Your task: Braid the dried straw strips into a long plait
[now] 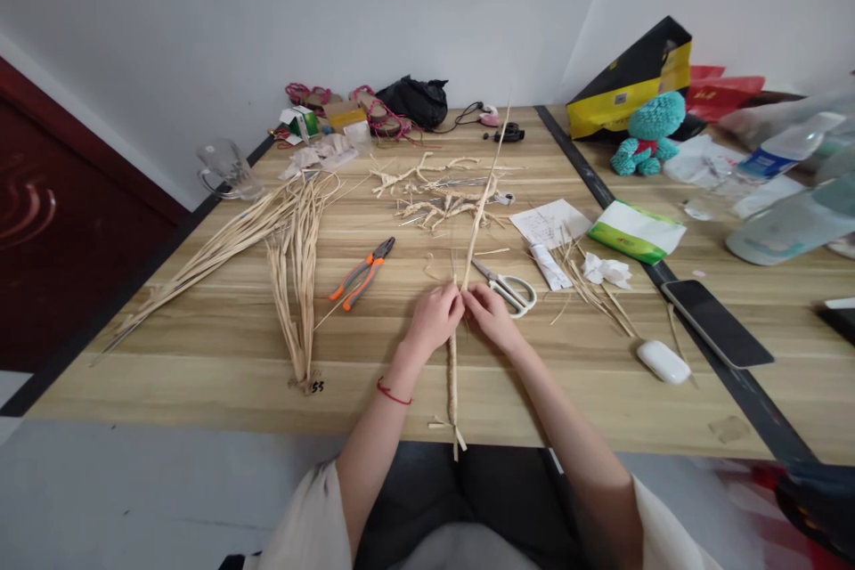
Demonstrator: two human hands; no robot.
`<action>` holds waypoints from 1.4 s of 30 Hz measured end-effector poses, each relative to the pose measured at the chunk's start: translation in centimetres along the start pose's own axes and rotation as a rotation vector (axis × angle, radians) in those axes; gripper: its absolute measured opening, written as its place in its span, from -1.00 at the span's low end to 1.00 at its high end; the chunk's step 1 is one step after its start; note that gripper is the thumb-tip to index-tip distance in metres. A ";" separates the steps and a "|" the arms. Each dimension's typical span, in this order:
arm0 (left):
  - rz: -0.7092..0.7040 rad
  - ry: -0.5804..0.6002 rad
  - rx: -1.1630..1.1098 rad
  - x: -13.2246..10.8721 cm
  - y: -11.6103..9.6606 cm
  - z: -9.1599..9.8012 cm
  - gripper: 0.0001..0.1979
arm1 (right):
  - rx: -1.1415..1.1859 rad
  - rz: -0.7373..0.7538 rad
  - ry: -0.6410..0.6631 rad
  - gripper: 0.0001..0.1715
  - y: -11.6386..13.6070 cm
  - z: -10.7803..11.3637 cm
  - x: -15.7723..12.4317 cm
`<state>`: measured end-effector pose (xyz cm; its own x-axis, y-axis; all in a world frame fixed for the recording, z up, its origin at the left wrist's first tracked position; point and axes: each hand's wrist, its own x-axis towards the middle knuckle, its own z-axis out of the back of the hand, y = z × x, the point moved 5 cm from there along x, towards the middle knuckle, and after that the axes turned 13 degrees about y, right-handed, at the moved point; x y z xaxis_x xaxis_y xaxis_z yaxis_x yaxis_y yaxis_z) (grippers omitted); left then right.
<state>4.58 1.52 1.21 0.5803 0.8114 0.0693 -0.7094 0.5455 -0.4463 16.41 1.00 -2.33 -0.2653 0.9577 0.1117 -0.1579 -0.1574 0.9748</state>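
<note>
My left hand (435,317) is closed with its fingertips pinched around the upper part of a straw-wrapped rod (452,378), which points toward me. Loose straw ends stick out at the rod's near tip, by the table edge. Right beside it, my right hand (491,315) pinches a long pale straw strip (482,212) that rises away from me to a thin point. The fingertips of both hands meet and hide where strip and rod join. Scissors (520,295) with pale handles lie just beyond my right hand. Pliers (362,274) with orange-grey handles rest to the left.
Straw bundles (294,272) lie on the left, near a glass mug (229,169). Twisted straw pieces (446,212) lie further back. On the right are loose strips, a tissue pack (637,230), a phone (717,322), a white case (663,362) and a crocheted doll (651,134).
</note>
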 end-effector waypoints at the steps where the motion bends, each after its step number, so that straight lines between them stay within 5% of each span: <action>1: -0.001 0.000 0.004 0.0 0.0 0.0 -0.84 | -0.003 0.002 0.003 -0.68 0.1 0.0 0.0; 42: 0.044 -0.007 0.036 -0.1 0.4 -0.3 -0.81 | -0.146 0.005 -0.033 -0.69 0.2 0.1 -0.1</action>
<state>4.37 1.62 0.79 0.5455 0.8362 0.0566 -0.7481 0.5163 -0.4169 16.49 0.87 -2.18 -0.2350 0.9640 0.1247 -0.2944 -0.1928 0.9360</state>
